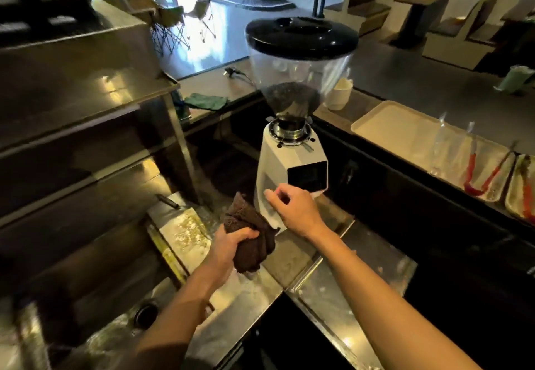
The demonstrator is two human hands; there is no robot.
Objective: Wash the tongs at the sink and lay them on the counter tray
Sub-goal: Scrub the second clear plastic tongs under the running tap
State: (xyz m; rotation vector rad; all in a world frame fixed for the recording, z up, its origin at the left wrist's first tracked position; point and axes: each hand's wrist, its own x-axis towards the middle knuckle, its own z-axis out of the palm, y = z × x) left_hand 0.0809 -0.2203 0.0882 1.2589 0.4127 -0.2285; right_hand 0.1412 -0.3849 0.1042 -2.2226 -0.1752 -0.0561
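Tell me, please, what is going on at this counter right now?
A person stands at a steel counter in front of a white coffee grinder. Their left hand grips a bunched brown cloth beside the grinder's base, and their right hand reaches to the grinder's front with loosely curled fingers, holding nothing. The red-handled tongs lie on a tray on the upper counter to the right, with neither hand near them. A sink drain shows at lower left.

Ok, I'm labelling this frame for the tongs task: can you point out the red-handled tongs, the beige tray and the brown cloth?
red-handled tongs (472, 178): head view, on the left red handle.
beige tray (385, 129): head view, on its bare floor near the left end.
brown cloth (254, 246): head view, on the bunched folds beside the left hand (230, 246).
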